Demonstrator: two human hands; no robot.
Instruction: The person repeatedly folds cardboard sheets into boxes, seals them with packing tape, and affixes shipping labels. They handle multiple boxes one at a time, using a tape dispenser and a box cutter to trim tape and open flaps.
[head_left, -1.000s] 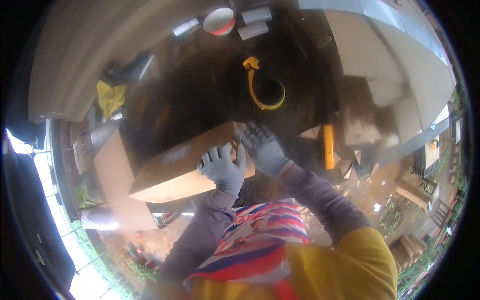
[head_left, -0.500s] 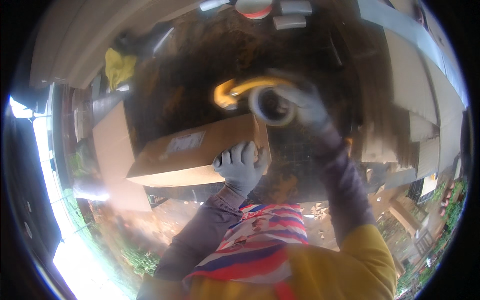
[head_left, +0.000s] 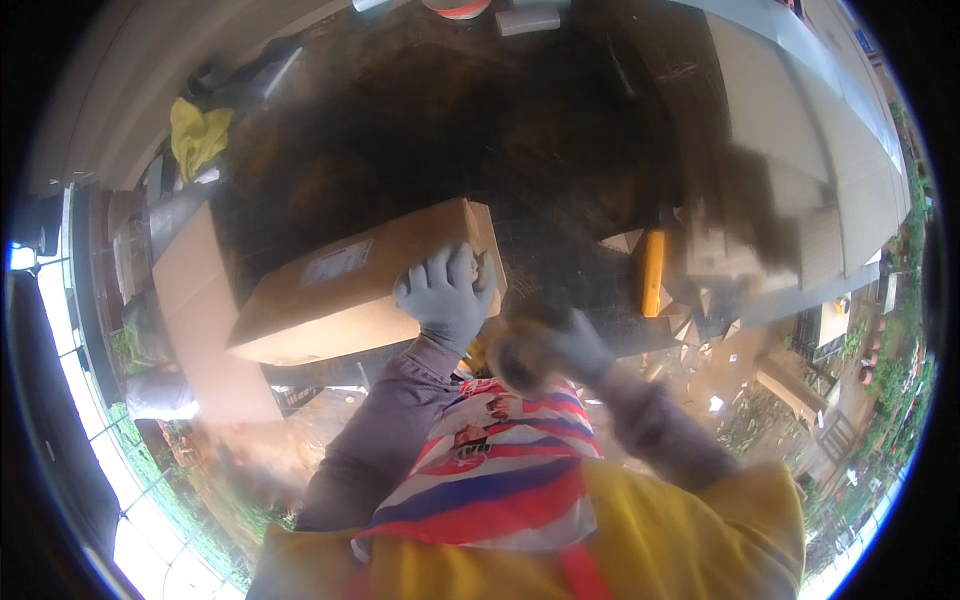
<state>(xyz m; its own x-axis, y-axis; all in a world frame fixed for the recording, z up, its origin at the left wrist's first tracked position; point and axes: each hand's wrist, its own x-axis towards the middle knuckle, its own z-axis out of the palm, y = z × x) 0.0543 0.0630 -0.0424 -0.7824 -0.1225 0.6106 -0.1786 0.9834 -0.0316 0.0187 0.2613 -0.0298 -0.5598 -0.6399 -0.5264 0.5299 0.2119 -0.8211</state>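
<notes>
A long brown cardboard box (head_left: 400,245) with a white label on its upper side lies on a dark tabletop. My left hand (head_left: 445,300), in a grey glove, grips the box's right end with its fingers curled over the edge. Close to my body, just right of that end, my gloved right hand (head_left: 582,350) is wrapped round a tape dispenser (head_left: 518,362). Motion blurs the dispenser; its tape roll shows, and a bit of yellow beside it. Whether its tape touches the box I cannot tell.
A flat cardboard panel (head_left: 205,320) stands out at the box's left. A yellow cloth (head_left: 198,135) lies at the far left. On the right are a yellow bar-shaped object (head_left: 653,273) and stacked cardboard sheets (head_left: 775,110). White rolls (head_left: 528,21) sit at the back.
My right hand has brought the tape dispenser from above the table, beyond the box, down toward my body beside the box's right end. My left hand stays on the box. The view has shifted.
</notes>
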